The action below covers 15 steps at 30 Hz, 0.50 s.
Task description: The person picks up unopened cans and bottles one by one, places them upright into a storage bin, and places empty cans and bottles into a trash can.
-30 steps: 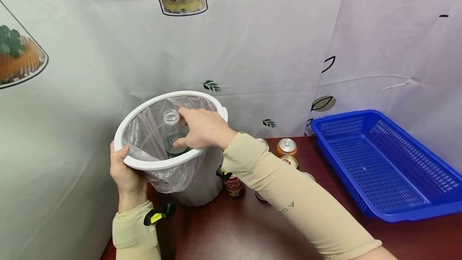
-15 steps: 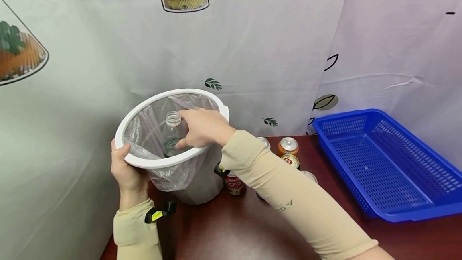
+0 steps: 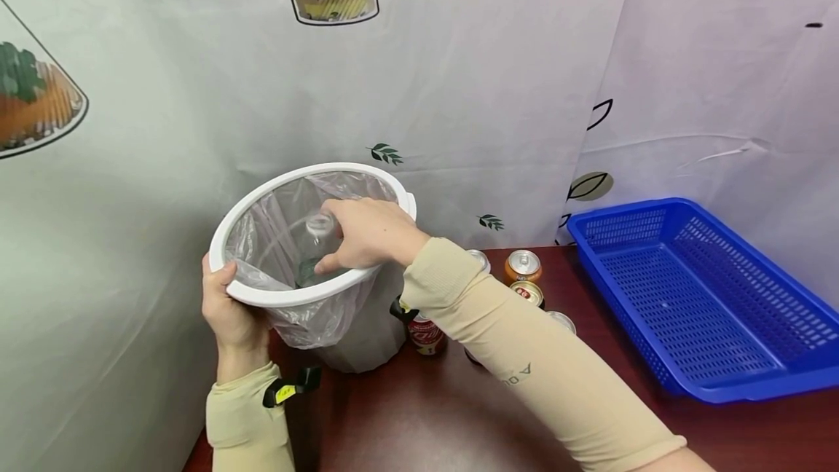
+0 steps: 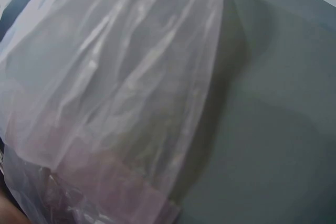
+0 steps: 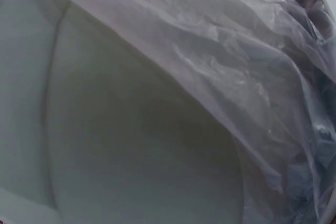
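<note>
In the head view my left hand (image 3: 232, 312) grips the white rim (image 3: 219, 239) of a grey trash can (image 3: 367, 333), thumb over the top and the other fingers outside. A translucent bag (image 3: 311, 330) lines the can and folds over its rim. My right hand (image 3: 373, 233) reaches over the near right side into the mouth, its thumb and fingers spread apart. Beside those fingers, inside the can, is a clear bottle (image 3: 317, 242), uncapped and motion-blurred. Both wrist views look at the can's outer wall (image 4: 273, 129) and the hanging bag (image 5: 236, 66); the hands' grip is hidden there.
Several drink cans (image 3: 523, 264) stand right of the trash can, partly behind the right forearm; a red can (image 3: 427, 335) is closest to it. A blue plastic basket (image 3: 682, 297) lies at the right of the dark red table (image 3: 406, 421). A pale printed sheet (image 3: 472, 93) hangs behind.
The bottle has sunk lower in the trash can and shifted slightly right, now blurred against the right hand. Both hands have stayed nearly in place.
</note>
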Tool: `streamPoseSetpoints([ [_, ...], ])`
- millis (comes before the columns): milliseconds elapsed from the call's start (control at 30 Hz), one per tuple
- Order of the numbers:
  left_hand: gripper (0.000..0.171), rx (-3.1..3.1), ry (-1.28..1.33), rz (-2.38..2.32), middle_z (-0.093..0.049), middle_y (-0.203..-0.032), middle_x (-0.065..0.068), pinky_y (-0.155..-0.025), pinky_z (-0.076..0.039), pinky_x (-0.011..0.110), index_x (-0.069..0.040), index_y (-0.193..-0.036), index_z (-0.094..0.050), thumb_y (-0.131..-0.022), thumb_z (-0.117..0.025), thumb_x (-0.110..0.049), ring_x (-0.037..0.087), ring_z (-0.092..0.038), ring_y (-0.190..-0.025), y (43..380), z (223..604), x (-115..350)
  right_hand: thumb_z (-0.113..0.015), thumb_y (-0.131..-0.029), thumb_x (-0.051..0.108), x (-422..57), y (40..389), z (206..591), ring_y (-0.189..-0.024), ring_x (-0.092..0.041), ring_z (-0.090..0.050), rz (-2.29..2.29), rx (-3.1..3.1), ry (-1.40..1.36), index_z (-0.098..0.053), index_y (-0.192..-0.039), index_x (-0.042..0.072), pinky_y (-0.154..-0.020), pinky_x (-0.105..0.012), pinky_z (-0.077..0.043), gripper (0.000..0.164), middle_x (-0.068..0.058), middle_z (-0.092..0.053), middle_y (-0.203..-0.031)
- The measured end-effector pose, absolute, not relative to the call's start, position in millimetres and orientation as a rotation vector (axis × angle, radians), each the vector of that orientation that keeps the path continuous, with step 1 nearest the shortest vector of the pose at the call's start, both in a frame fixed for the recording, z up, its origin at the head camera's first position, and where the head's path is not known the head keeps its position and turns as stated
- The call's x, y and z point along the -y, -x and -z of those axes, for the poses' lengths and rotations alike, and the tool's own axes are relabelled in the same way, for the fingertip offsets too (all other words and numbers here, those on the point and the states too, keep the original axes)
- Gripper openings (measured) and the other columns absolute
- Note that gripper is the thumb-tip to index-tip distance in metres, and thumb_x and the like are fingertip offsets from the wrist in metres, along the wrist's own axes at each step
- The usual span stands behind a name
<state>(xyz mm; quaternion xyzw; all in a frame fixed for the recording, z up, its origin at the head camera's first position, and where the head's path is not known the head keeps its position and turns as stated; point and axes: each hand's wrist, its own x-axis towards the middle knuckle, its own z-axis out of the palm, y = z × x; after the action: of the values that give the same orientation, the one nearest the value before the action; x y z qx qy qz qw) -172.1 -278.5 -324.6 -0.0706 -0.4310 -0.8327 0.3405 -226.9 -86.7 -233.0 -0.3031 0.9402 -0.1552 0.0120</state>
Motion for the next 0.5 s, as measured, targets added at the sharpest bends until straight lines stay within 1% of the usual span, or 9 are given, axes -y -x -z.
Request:
streamPoseSetpoints([
  [67,0.04,1.125,0.179,2.167,-0.055,-0.125,0.019,-0.088,-0.048,0.032,0.001,-0.129,-0.05,-0.092,-0.043,-0.015,0.027,-0.056,-0.106,172.0,324.5,278.3,-0.078,-0.08,0.065,86.5,226.8,233.7,-0.109,-0.009,-0.064,0.508,-2.928,0.924,-0.049,-0.145,0.034,-0.093,-0.037,-0.05,0.078,0.017,-0.067,-0.112],
  [133,0.04,1.129,0.178,2.165,-0.055,-0.125,0.019,-0.086,-0.049,0.031,0.0,-0.129,-0.05,-0.092,-0.043,-0.015,0.027,-0.056,-0.105,172.2,324.4,278.2,-0.079,-0.079,0.066,86.3,226.9,234.2,-0.111,-0.008,-0.064,0.525,-2.929,0.908,-0.048,-0.146,0.036,-0.094,-0.036,-0.05,0.08,0.018,-0.066,-0.119],
  [367,0.04,1.12,0.201,2.169,-0.055,-0.124,0.019,-0.087,-0.048,0.032,0.0,-0.128,-0.05,-0.092,-0.044,-0.014,0.027,-0.055,-0.105,173.2,324.4,278.4,-0.08,-0.078,0.065,85.8,226.9,234.5,-0.118,-0.009,-0.063,0.55,-2.915,0.893,-0.046,-0.147,0.035,-0.1,-0.036,-0.047,0.083,0.019,-0.066,-0.127],
  [500,0.04,1.097,0.21,2.183,-0.055,-0.124,0.019,-0.087,-0.049,0.033,0.001,-0.128,-0.05,-0.091,-0.044,-0.014,0.027,-0.056,-0.105,173.5,324.8,278.4,-0.079,-0.078,0.065,85.9,226.9,234.8,-0.119,-0.009,-0.063,0.559,-2.912,0.889,-0.045,-0.147,0.036,-0.1,-0.036,-0.047,0.083,0.019,-0.066,-0.129],
])
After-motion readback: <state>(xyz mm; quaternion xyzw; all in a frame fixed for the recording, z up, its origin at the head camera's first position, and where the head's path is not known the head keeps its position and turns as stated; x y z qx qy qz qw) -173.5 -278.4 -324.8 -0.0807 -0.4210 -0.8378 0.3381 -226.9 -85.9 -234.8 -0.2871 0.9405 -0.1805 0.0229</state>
